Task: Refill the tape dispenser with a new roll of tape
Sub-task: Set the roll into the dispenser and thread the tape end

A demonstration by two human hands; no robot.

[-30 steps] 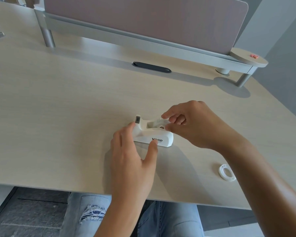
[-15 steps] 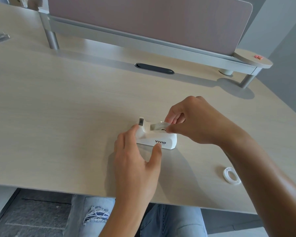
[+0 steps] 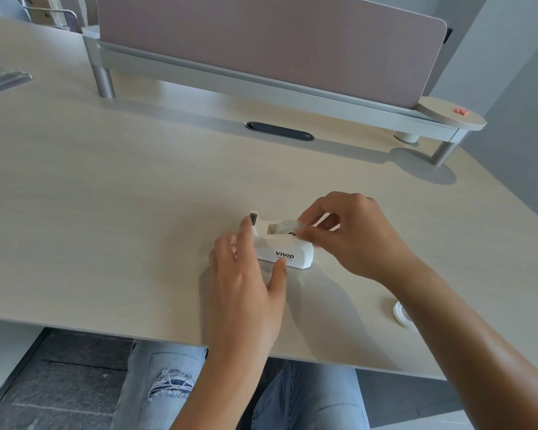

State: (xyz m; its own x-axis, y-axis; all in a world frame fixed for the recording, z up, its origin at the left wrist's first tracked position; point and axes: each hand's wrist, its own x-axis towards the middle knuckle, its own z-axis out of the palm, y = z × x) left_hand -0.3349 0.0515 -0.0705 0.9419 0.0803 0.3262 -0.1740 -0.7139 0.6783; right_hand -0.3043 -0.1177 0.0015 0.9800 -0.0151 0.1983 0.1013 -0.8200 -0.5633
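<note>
- Desk (image 3: 112, 193) of pale wood fills most of the view, and the white tape dispenser (image 3: 284, 248) stands on it, near the front edge.
- Behind the dispenser, far back on the desk, a dusty pink screen (image 3: 261, 41) stands up on a grey rail.
- Blue jeans (image 3: 165, 389) with a ripped spot show under the desk, below the dispenser.
- The left hand (image 3: 246, 283) lies at the left end of the dispenser. Its fingers are spread apart and loose, not gripping. One fingertip touches the end with the cutter, and the thumb rests by the front side, just under the word VIVID.
- The right hand (image 3: 351, 237) is at the right end of the dispenser. Its thumb and first finger are pinched shut on the clear roll of tape (image 3: 288, 225).
- The roll of tape sits partly down in the open slot on top of the dispenser, with its top poking out. I cannot tell if it is all the way in.
- A round wooden shelf (image 3: 448, 117) sticks out at the screen's right end, far behind the dispenser to the right, with a tiny pink thing (image 3: 460, 111) on it.
- A dark slot (image 3: 278, 130) is set in the desk, straight behind the dispenser.
- A small white ring (image 3: 401, 315), like an empty tape core, lies flat on the desk to the right of the dispenser and closer to the front edge, partly hidden by the right arm.
</note>
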